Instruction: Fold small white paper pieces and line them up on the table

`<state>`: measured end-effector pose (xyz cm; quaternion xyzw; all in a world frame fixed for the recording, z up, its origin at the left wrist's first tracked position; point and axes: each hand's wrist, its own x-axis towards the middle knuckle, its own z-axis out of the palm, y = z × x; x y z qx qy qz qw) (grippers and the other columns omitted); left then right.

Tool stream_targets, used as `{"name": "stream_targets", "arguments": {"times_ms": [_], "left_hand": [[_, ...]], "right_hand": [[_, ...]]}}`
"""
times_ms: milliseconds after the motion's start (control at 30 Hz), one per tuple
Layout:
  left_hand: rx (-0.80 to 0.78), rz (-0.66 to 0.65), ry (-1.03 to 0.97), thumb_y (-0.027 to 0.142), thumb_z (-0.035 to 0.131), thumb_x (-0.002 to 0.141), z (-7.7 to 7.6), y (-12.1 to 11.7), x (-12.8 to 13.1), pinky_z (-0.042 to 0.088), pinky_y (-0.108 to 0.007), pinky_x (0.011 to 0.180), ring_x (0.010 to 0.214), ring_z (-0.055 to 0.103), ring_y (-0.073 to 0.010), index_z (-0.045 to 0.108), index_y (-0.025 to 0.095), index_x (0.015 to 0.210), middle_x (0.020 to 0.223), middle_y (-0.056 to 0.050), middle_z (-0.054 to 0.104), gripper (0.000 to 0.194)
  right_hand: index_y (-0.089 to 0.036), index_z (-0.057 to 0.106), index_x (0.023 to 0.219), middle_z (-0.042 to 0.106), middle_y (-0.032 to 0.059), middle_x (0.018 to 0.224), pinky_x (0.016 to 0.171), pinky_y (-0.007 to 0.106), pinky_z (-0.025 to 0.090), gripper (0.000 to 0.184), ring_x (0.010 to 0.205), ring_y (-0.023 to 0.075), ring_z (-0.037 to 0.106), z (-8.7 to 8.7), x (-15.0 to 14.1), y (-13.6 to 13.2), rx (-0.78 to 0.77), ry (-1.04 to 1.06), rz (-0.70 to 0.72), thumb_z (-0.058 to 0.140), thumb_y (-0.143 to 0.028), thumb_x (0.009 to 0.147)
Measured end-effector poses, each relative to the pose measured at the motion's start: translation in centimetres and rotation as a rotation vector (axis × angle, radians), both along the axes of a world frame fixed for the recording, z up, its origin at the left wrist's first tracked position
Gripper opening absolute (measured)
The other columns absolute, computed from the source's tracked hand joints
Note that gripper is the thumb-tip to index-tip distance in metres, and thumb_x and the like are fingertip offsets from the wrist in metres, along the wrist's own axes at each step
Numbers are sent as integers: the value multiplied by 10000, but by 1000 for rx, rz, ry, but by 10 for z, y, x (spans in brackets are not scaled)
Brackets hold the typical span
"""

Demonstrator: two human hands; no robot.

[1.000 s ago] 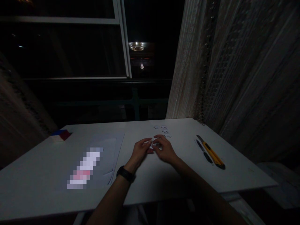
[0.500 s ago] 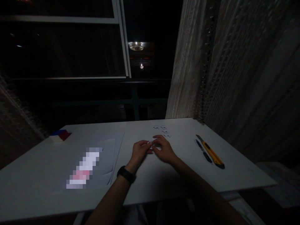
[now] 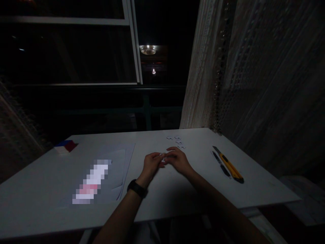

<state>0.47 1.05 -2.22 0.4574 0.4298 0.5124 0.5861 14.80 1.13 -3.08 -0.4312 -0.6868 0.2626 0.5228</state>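
Note:
A small white piece (image 3: 163, 158), perhaps folded paper, is pinched between my two hands above the middle of the table. My left hand (image 3: 150, 166), with a black band on its wrist, grips it from the left with thumb and fingers closed. From the right, my right hand (image 3: 180, 163) meets it with thumb and fingertips, one finger lifted and bent over the top. Fingers cover much of the piece, so its exact shape is hidden. Just beyond my right hand, several small white pieces (image 3: 179, 142) with dark edges or shadows lie in a loose group.
On the white table (image 3: 198, 200), a yellow utility knife (image 3: 230, 166) and a black pen (image 3: 221, 165) lie at right. Paper sheets (image 3: 117, 169) with a blurred-out patch lie at left. Behind them sits a coloured cube (image 3: 65, 146). A curtain (image 3: 194, 84) hangs at the back right.
My right-hand fingers have shifted slightly on the small white piece, and a bit more of it shows between the hands. The things on the table have stayed put.

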Motion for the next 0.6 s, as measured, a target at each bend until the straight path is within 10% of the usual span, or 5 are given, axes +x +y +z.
{"name": "stream_targets", "arguments": {"times_ms": [600], "left_hand": [[16, 0, 21, 369, 725, 563, -1, 1, 0, 502, -235, 463, 534, 629, -176, 585, 80, 762, 660, -86, 645, 378]], "right_hand": [[-167, 610, 705, 503, 80, 1067, 729, 299, 472, 86, 906, 166, 547, 5, 4, -1, -40, 29, 156, 589, -250, 717]]}}
